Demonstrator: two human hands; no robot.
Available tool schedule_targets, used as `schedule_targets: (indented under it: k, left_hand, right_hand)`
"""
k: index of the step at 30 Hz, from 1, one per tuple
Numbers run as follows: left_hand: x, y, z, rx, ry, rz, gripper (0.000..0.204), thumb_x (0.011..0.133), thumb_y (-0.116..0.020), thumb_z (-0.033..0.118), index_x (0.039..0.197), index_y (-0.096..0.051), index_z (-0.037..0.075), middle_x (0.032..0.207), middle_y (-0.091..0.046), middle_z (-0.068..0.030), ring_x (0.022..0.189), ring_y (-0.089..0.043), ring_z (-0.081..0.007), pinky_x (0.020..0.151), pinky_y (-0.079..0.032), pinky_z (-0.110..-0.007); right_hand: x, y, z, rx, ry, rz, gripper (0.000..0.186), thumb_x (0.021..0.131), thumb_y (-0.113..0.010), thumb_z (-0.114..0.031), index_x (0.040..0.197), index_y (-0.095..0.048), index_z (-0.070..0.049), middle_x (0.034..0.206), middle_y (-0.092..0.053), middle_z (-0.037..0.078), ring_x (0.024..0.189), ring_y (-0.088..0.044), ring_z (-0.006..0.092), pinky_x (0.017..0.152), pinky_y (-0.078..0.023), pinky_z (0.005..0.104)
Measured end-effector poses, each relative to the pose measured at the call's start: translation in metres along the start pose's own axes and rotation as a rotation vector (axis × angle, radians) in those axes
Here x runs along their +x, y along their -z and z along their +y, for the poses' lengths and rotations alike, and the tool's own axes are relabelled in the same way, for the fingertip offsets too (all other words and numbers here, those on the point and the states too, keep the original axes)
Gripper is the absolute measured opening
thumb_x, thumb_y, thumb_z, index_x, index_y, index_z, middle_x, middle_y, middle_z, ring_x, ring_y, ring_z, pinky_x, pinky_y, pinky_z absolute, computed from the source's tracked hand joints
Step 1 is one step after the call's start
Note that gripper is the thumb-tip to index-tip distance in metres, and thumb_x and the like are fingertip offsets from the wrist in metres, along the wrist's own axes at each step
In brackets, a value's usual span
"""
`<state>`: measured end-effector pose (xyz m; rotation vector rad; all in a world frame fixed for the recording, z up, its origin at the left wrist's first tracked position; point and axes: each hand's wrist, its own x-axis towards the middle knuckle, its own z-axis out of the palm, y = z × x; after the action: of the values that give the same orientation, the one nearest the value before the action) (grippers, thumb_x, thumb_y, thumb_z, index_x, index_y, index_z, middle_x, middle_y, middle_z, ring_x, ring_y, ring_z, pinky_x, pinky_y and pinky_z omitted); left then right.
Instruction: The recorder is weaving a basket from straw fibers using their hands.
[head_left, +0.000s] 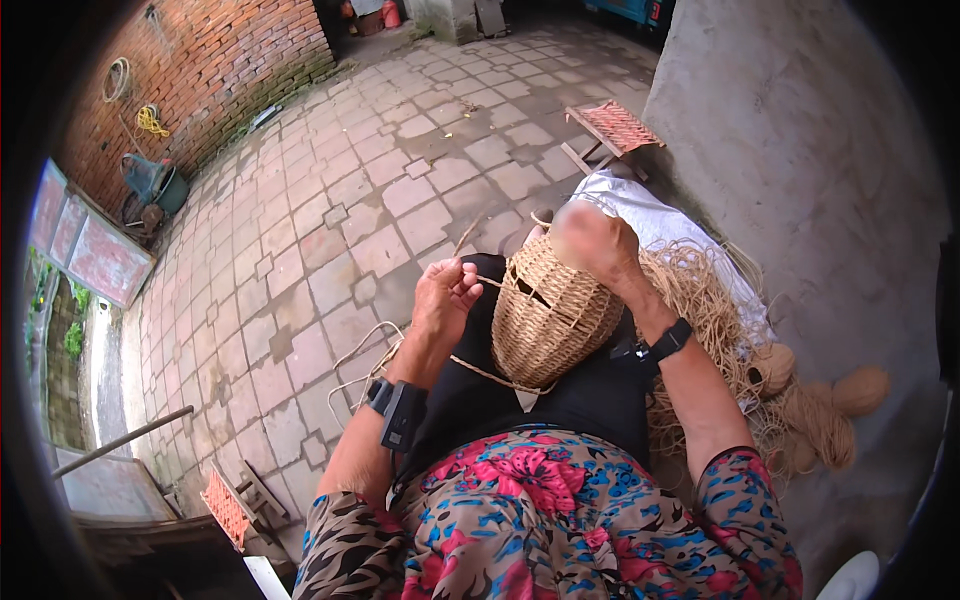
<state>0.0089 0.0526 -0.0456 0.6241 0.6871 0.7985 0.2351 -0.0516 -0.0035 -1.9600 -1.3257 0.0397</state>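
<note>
A tan woven straw basket [560, 315] rests on my lap, over dark cloth, with gaps showing between some of its rows. My left hand [450, 290] is closed in a pinch on a straw cord [487, 281], left of the basket; the cord runs toward the basket's side, and a loose end sticks up beyond my fingers. At the basket's far right edge my right hand [605, 245] is curled in, its fingertips blurred, so what it grips is not clear. Another strand [480, 370] crosses my lap to the basket's near end and loops beside my left forearm.
To my right, a heap of loose straw cord [700, 310] lies partly on a white sheet [625, 195], with wound cord balls [860, 391] nearby. A low stool [615, 127] stands ahead near the grey wall [800, 150]. Another woven-top stool [225, 510] is at lower left.
</note>
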Motion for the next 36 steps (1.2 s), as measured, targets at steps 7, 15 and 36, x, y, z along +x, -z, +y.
schedule_targets:
  k: [7,15,36]
  left_hand:
    - [0.0,0.014,-0.008,-0.053,0.132,0.065,0.008,0.094,-0.058,0.017,0.092,-0.054,0.01,0.079,-0.063,-0.002,0.064,-0.06,-0.01,0.059,-0.052,-0.026]
    - [-0.004,-0.022,-0.004,0.485,0.075,-0.219,0.014,0.091,-0.065,0.022,0.09,-0.065,0.008,0.074,-0.06,0.0039,0.06,-0.052,-0.0044,0.056,-0.047,-0.021]
    - [-0.004,-0.04,-0.018,1.279,-0.393,-0.132,0.02,0.076,-0.071,0.016,0.085,-0.064,0.0,0.069,-0.064,-0.0051,0.063,-0.06,-0.0126,0.058,-0.048,-0.029]
  right_hand:
    - [-0.009,0.014,-0.001,0.088,-0.044,-0.002,0.018,0.084,-0.062,-0.028,0.093,-0.066,-0.013,0.077,-0.069,0.01,0.076,-0.067,0.0315,0.068,-0.051,0.0389]
    - [-0.013,0.012,-0.003,0.057,-0.001,0.034,0.016,0.084,-0.062,-0.027,0.093,-0.066,-0.013,0.073,-0.068,0.011,0.072,-0.067,0.0319,0.065,-0.05,0.0397]
    - [-0.039,0.024,-0.021,0.132,0.059,0.137,0.006,0.084,-0.064,-0.015,0.087,-0.066,-0.01,0.07,-0.067,0.01,0.063,-0.067,0.0283,0.057,-0.049,0.0367]
